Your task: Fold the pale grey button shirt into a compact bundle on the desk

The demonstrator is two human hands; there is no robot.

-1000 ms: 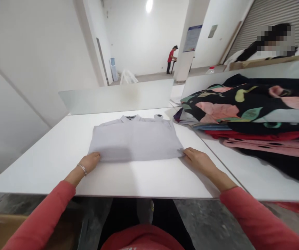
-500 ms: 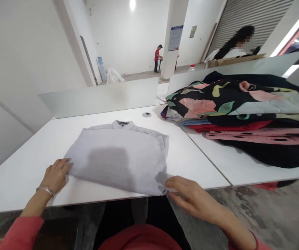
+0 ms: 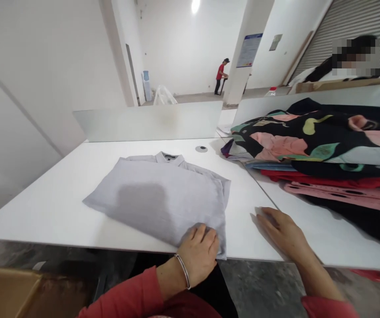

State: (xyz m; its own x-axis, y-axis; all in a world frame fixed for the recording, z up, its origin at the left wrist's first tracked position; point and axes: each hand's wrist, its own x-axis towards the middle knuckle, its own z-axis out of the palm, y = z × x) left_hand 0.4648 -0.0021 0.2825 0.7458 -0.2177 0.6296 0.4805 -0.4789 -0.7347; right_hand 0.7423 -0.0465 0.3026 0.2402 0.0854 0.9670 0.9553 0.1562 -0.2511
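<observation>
A light grey collared shirt lies folded on the white table, its collar towards the far side and its lower left corner pointing out to the left. My left hand, with a bracelet at the wrist, rests on the shirt's near right corner, fingers spread flat on the cloth. To the right of the shirt, apart from it, my right hand is on the bare tabletop with its fingers apart and nothing in it.
A tall pile of folded clothes stands on the right. Low frosted panels border the table's far edge. Two people are beyond them. A cardboard box is below at the left.
My left hand has crossed from the shirt's left edge to its near right corner. My right hand has left that corner and moved right. The view has turned somewhat left.
</observation>
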